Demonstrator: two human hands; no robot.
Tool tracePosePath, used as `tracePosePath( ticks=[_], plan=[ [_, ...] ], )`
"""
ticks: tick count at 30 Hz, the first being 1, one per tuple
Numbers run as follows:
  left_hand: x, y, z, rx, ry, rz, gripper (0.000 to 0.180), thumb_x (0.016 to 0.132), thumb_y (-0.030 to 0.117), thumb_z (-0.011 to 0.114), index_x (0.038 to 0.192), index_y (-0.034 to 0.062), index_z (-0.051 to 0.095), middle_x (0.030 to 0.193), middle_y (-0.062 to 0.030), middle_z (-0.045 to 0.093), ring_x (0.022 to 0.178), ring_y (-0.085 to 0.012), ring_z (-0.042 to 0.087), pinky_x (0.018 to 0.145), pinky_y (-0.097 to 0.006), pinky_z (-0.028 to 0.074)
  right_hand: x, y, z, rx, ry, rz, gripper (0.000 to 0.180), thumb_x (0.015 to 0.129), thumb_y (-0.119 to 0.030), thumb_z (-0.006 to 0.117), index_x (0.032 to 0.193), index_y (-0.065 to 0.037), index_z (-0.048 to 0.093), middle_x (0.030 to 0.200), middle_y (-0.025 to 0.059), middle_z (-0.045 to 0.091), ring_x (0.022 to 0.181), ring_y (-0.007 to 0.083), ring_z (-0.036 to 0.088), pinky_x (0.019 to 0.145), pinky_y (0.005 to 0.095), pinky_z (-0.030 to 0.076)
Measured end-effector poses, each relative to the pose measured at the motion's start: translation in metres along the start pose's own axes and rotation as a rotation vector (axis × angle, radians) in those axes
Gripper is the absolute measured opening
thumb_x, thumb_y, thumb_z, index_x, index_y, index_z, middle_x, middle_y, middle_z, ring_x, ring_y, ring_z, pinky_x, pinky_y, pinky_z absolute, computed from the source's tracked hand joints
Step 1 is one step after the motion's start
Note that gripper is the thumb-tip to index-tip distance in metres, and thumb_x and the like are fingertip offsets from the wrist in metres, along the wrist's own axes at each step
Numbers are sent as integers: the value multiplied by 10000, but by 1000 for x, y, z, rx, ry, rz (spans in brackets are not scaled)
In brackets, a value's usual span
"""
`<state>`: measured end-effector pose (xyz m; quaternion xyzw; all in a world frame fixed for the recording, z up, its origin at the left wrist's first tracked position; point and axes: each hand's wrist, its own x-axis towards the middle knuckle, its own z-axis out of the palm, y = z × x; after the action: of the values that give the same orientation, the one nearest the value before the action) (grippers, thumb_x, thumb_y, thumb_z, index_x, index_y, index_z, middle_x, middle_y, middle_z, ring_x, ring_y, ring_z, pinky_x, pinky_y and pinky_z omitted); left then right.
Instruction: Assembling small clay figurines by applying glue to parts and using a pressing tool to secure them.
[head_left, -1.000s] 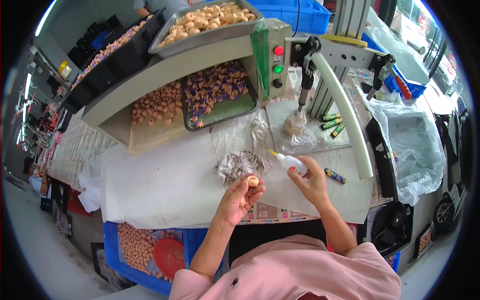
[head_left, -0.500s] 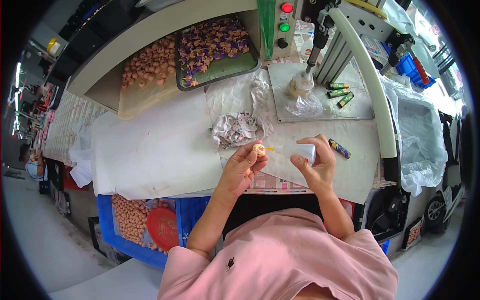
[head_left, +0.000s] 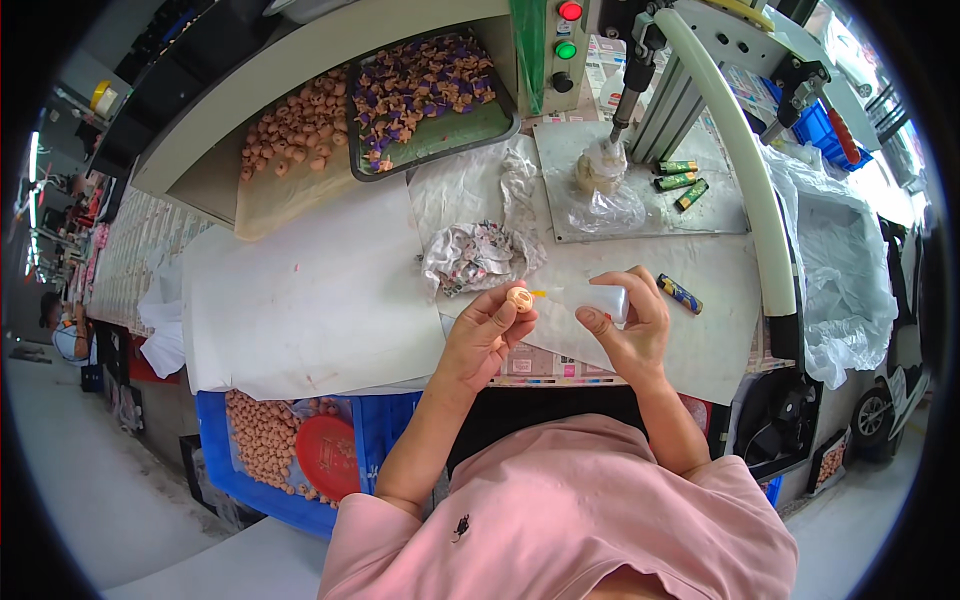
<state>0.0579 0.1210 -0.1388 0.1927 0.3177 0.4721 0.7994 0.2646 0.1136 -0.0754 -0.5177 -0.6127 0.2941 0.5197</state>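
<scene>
Tan and round, the small bead [head_left: 519, 298] sat pinched in the left hand [head_left: 487, 335] fingers above the worktop [head_left: 320, 300] edge. The white squeeze bottle [head_left: 590, 300], gripped by the closed right hand [head_left: 630, 325], lay level, its yellow nozzle pointing left at the bead, almost touching. Whether they met was unclear.

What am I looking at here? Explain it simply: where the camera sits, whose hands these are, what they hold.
The camera sits on a person's head and looks down, so the edges bend. The arms from below are that person's own. The left hand pinches a small round tan piece. The right hand holds a small clear squeeze bottle, its yellow tip at the piece. On the white-covered bench lie a crumpled rag, a tray of tan and purple pieces, and a press on a metal plate.
</scene>
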Motion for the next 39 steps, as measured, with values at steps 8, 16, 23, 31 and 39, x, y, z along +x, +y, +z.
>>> tracePosePath(
  ticks=[8,16,23,31,39],
  plan=[
    [2,-3,-1,-18,-40,47,352,901,116,624,1243,71,557,1146,-72,620,1001,-165,632,904,-273,524,-2,-2,-10,-82,-25,-85,340,720,-193,826,952,-18,649,835,22,508,701,92,497,564,222,375],
    [2,-4,1,-27,-53,60,363,882,51,635,1236,101,573,1197,-64,606,1086,-179,595,955,-279,497,-4,-3,-9,-41,-1,-94,355,717,-223,831,942,-16,650,817,18,512,673,89,490,548,220,365],
    [3,-5,1,-36,-39,62,373,871,31,642,1231,101,581,1202,-63,605,1089,-176,592,957,-279,496,-4,0,-7,-28,-25,-79,356,718,-228,831,939,-15,651,816,16,515,672,85,491,550,222,367],
    [3,-3,1,-44,-34,56,374,869,24,639,1233,78,571,1199,-77,601,1081,-189,595,969,-294,491,-4,2,-8,-27,-21,-80,343,724,-212,825,940,-11,650,819,18,520,678,88,498,556,220,368],
    [6,-6,2,-40,-40,58,374,869,25,638,1234,75,571,1198,-87,602,1072,-205,603,964,-293,493,-2,6,-13,-59,-13,-93,341,727,-210,823,941,-11,649,822,19,522,681,88,501,557,220,369]
  ],
)
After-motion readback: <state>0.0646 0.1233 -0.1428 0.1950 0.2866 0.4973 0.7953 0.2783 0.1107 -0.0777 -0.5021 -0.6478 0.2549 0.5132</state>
